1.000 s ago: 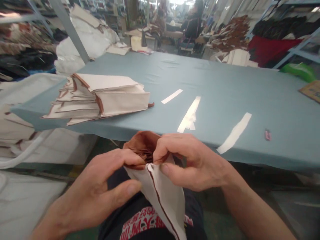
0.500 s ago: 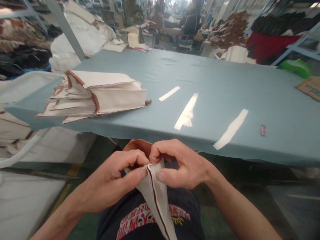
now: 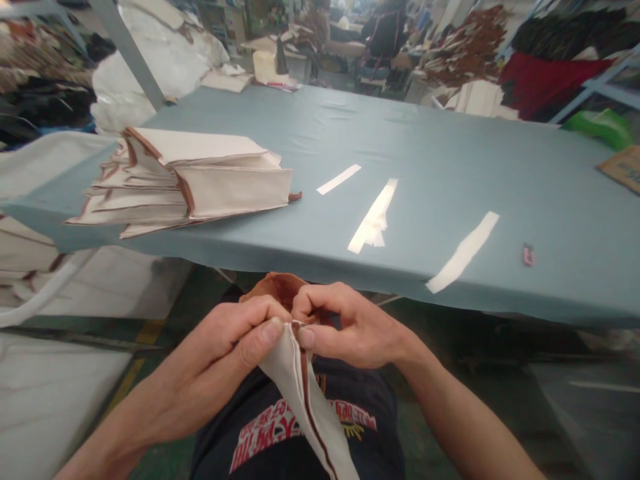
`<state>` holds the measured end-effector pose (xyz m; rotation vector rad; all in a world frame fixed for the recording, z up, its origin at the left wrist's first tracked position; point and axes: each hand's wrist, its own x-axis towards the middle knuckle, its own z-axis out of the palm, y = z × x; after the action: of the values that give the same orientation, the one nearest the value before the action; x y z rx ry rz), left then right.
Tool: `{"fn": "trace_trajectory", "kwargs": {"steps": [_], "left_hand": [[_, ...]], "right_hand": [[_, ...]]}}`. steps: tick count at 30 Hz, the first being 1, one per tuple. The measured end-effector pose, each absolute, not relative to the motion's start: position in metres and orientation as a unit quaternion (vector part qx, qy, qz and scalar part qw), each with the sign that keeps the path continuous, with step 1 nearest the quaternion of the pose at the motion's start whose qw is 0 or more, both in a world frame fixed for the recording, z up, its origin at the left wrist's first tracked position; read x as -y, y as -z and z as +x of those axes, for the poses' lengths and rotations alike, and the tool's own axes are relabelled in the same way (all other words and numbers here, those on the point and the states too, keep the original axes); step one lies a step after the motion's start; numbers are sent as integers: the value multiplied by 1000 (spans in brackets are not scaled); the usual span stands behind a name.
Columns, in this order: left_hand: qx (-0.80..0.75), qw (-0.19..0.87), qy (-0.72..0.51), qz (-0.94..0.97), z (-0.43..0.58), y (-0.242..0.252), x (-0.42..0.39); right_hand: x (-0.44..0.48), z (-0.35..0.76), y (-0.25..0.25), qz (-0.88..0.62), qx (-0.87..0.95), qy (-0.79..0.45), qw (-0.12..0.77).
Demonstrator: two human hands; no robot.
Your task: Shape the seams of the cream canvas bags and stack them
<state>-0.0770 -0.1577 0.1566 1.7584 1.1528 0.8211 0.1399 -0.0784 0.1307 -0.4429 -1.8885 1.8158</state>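
A cream fabric bag piece (image 3: 283, 363) with a dark brown seam edge hangs down in front of the dark printed apron (image 3: 270, 427). My left hand (image 3: 235, 353) pinches its top edge between thumb and fingers. Right beside it, my right hand (image 3: 345, 327) pinches the same edge at the brown seam, its thumb lying on the cloth. Brown material (image 3: 277, 283) shows behind my hands, partly hidden by them. The far side of the piece cannot be seen.
A blue-covered table (image 3: 440, 160) stands ahead. On it lie a stack of cream pieces with brown edging (image 3: 235, 193), white strips (image 3: 373, 217) and a small pink tool (image 3: 528, 255). Cream pieces fill a white-rimmed cart (image 3: 55, 293) at left. A person (image 3: 387, 33) sits far back.
Both hands have shifted slightly left, still pinching the fabric. The piece has turned a little, showing more of the brown strip along its seam. The view has tilted slightly.
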Motion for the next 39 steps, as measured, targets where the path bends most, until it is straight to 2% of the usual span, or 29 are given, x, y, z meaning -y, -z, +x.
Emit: {"fn": "trace_trajectory", "kwargs": {"steps": [6, 12, 20, 26, 33, 39], "left_hand": [[-474, 386, -325, 722, -71, -164, 152], [-441, 384, -287, 759, -83, -160, 150], [-470, 370, -246, 763, -82, -164, 151], [-451, 387, -282, 753, -81, -164, 147], [-454, 447, -315, 703, -96, -144, 154], [-519, 444, -344, 644, -89, -143, 153]], "right_hand": [[86, 139, -140, -216, 773, -518, 295], [90, 139, -140, -237, 769, -534, 259], [93, 127, -139, -226, 811, -452, 296], [89, 127, -145, -226, 809, -449, 305], [78, 133, -147, -237, 797, -521, 195], [71, 124, -148, -225, 828, -471, 202]]}}
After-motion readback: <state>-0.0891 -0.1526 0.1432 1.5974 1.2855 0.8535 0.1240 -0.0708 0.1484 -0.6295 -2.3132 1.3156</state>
